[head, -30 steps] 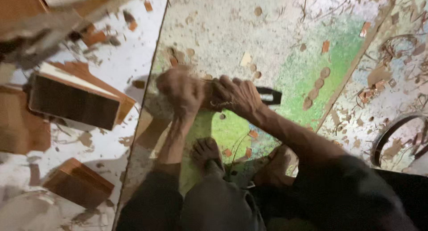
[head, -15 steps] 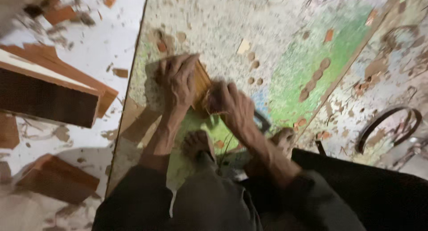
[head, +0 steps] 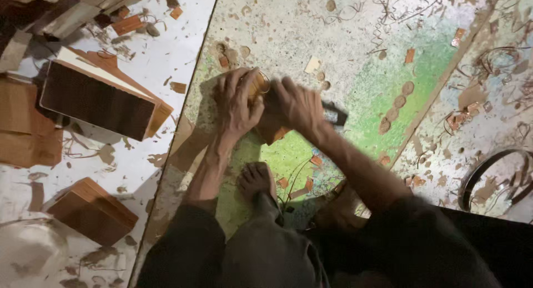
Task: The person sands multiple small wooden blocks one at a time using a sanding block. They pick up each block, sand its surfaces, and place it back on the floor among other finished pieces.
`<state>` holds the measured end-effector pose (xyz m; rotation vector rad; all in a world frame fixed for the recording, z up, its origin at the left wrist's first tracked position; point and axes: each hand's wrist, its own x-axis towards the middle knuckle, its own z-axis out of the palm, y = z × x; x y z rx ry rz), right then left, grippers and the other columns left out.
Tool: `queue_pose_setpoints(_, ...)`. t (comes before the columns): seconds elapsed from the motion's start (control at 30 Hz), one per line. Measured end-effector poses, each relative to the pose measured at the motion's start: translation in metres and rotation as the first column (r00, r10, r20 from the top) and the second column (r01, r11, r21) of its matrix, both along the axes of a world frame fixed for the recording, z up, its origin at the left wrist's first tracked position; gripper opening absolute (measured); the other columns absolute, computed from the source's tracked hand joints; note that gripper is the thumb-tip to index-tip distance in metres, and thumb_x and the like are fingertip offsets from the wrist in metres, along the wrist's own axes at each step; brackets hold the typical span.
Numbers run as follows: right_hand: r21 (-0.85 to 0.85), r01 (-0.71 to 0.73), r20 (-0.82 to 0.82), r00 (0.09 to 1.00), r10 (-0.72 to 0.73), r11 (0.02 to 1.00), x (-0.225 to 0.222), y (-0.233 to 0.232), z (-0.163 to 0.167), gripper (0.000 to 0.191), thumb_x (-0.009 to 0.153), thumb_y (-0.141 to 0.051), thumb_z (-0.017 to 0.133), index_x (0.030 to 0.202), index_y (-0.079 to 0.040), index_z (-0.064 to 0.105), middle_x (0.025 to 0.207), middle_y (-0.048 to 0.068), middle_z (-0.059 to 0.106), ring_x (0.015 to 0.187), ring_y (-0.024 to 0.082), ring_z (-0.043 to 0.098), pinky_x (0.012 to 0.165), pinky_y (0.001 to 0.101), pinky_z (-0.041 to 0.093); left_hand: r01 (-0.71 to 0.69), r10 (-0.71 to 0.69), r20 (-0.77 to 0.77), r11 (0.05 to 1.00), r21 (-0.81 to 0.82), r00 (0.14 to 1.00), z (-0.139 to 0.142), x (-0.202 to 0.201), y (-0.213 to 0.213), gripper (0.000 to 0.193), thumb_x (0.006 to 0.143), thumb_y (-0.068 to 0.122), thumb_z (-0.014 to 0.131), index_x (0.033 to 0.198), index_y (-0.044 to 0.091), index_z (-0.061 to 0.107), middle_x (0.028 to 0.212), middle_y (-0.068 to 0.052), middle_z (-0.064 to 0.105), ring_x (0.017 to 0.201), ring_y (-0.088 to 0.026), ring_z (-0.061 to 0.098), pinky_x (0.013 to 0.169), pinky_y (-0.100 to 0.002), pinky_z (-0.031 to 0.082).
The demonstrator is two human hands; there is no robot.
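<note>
I'd keep my left hand (head: 237,102) clamped on the wood piece (head: 259,87) while my right hand (head: 297,103), fisted around the dark tool (head: 335,113), cuts just beside it.

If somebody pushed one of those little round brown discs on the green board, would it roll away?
Probably not. The round discs lie flat on the green board, so a push would likely slide them. They look thin, so they are probably light and may snap if bent. On edge, one could roll.

Right hand (head: 297,104) blurred, perhaps gripping.
</note>
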<state>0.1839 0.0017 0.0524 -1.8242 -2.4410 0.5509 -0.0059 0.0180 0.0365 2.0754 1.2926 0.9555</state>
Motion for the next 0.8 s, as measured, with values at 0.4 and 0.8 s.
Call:
queue_pose_setpoints(0.4, -0.294, 0.425, 0.032, 0.900, -0.435, 0.856, -0.034, -0.108, 0.025, 0.044, 0.101, -0.044, 0.061, 0.133, -0.014, 0.054, 0.099, 0.008, 0.056, 0.062, 0.019, 0.055, 0.041, 0.0334, 0.046, 0.152, -0.135, 0.081, 0.948, -0.278, 0.988, -0.016, 0.034, -0.001, 0.028, 0.115, 0.023, 0.044, 0.099, 0.005, 0.060, 0.086, -0.007, 0.063, 0.078, -0.022, 0.058, 0.069, -0.037, 0.051)
queue_pose_setpoints(0.8, -0.126, -0.272, 0.029, 0.960, 0.278, 0.954, 0.032, 0.009, 0.005, 0.050, 0.094, -0.055, 0.068, 0.126, -0.017, 0.060, 0.102, 0.003, 0.059, 0.067, 0.019, 0.057, 0.046, 0.0369, 0.043, 0.188, -0.130, 0.253, 0.958, -0.218, 0.959, -0.008, 0.018, -0.004, 0.031, 0.114, 0.020, 0.054, 0.089, 0.001, 0.056, 0.083, -0.016, 0.057, 0.082, -0.036, 0.059, 0.091, -0.049, 0.054)
